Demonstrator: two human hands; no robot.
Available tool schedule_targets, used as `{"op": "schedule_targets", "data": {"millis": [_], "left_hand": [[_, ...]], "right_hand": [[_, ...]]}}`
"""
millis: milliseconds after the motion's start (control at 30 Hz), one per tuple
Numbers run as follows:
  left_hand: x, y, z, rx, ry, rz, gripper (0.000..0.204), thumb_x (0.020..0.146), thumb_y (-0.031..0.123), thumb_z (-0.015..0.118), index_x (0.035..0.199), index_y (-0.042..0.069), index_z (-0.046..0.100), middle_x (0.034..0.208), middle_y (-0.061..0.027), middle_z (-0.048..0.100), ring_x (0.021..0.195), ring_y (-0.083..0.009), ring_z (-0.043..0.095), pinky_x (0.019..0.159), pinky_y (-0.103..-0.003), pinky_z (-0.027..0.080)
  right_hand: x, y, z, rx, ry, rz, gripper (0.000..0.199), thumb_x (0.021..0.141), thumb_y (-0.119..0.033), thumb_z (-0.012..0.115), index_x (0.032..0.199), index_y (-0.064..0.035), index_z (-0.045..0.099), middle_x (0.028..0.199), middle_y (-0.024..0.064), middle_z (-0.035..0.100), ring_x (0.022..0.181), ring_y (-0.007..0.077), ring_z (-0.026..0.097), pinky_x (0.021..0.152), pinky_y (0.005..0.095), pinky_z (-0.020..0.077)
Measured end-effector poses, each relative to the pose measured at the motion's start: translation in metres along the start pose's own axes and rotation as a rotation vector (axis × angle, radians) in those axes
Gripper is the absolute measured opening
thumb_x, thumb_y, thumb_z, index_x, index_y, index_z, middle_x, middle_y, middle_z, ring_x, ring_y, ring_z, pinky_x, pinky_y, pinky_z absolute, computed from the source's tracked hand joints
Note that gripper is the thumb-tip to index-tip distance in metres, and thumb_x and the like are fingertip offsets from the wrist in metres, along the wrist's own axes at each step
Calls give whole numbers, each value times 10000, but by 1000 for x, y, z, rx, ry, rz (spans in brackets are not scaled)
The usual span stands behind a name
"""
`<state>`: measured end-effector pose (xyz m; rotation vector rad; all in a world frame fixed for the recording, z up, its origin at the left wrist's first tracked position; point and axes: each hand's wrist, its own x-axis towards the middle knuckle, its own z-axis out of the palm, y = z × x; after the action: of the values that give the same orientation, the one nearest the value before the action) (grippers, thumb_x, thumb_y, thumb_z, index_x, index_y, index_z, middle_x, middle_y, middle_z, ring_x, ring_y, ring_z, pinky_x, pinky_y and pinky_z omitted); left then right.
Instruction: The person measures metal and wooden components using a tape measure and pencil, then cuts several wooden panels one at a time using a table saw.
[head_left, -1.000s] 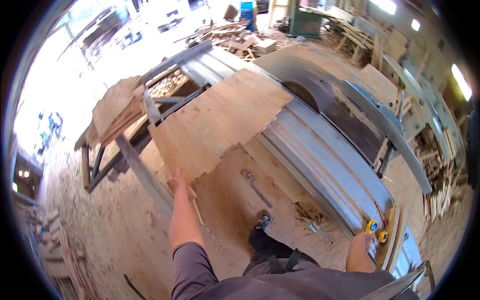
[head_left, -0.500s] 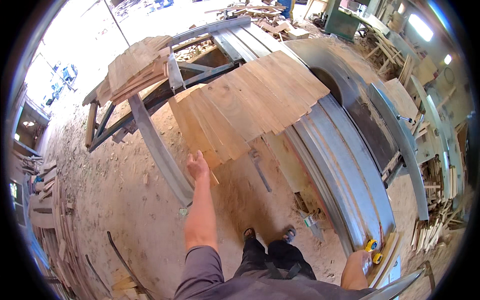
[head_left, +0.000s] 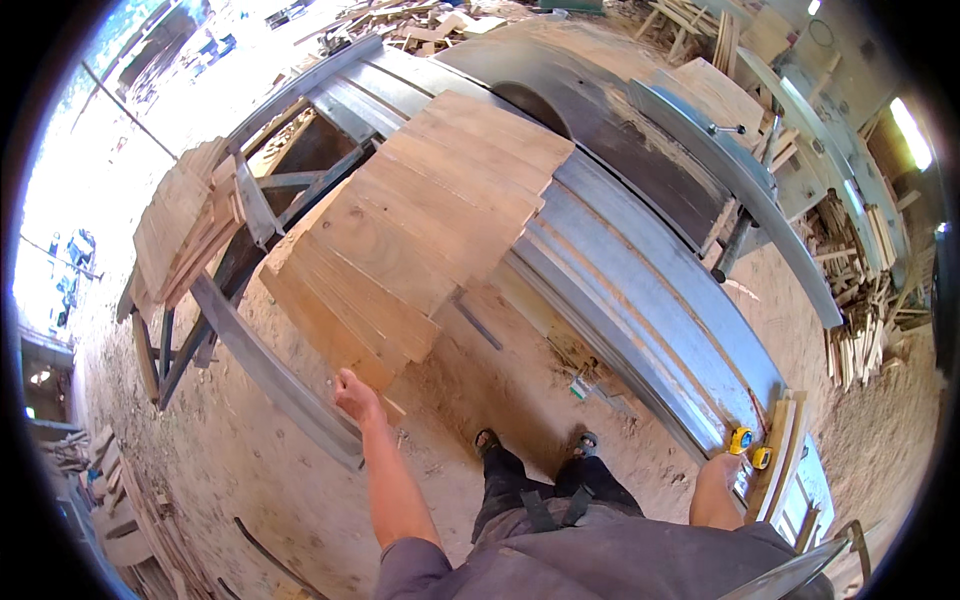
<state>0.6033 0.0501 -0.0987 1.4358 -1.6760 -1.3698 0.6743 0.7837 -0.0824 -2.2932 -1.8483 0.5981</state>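
Note:
A row of thin wooden boards [head_left: 420,205] lies side by side across the metal sliding table of a saw [head_left: 640,290], reaching out over its left edge. My left hand [head_left: 357,396] is at the near left corner of these boards, its fingers curled closed. Whether it grips a board's edge or a small piece is too small to make out. My right hand [head_left: 718,478] rests low at the near end of the sliding table, its fingers mostly hidden. Right beside it sit a yellow and blue tape measure [head_left: 740,440] and a second yellow tape measure [head_left: 762,458], next to upright wooden strips [head_left: 780,455].
Another stack of boards [head_left: 185,225] lies on a metal frame [head_left: 270,370] at the left. The dark saw top [head_left: 610,130] and a curved-looking metal fence [head_left: 740,190] stand beyond the sliding table. Scrap wood [head_left: 430,30] is heaped at the back and along both sides.
The view has turned, so the boards and the saw appear further left. My left hand stays by the boards' near corner, and my right hand stays by the tape measures.

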Motion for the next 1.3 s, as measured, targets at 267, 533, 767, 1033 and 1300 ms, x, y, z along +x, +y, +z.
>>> {"op": "schedule_targets", "data": {"millis": [267,533,767,1033,1300], "left_hand": [[12,0,-4,24,94,32,421,1027,281,472,1142,-75,665,1087,-225,708,975,-326,657,850,-419,496],[-4,35,-5,79,87,56,438,1026,304,479,1114,-83,665,1021,-213,708,918,-309,635,841,-414,487],[-21,43,-17,285,129,125,442,1017,303,493,1043,-103,665,938,-216,706,855,-315,628,809,-412,483],[9,141,-58,191,-99,-53,378,1026,249,504,1030,-79,692,876,-160,710,814,-238,652,745,-370,516],[81,242,-169,-290,-533,-447,414,1017,283,452,1230,-44,591,810,-159,640,623,-213,586,532,-378,492]], "right_hand": [[70,45,52,8,106,23,458,1022,-194,363,1236,121,618,1168,363,646,1078,464,671,928,518,528],[-25,33,-27,691,-304,311,613,935,-450,537,1317,25,472,1110,187,631,989,324,601,760,467,500],[-110,-5,-43,244,-1034,18,311,932,-296,596,1069,-17,611,896,141,612,784,284,604,676,429,515],[-434,-268,63,390,-2040,-727,948,850,-289,731,1600,-8,224,1547,183,399,1417,292,387,1201,423,261],[-633,-327,6,894,-2143,-628,1084,845,-107,767,1619,-27,12,1569,194,299,1410,333,394,1176,448,341]]}}
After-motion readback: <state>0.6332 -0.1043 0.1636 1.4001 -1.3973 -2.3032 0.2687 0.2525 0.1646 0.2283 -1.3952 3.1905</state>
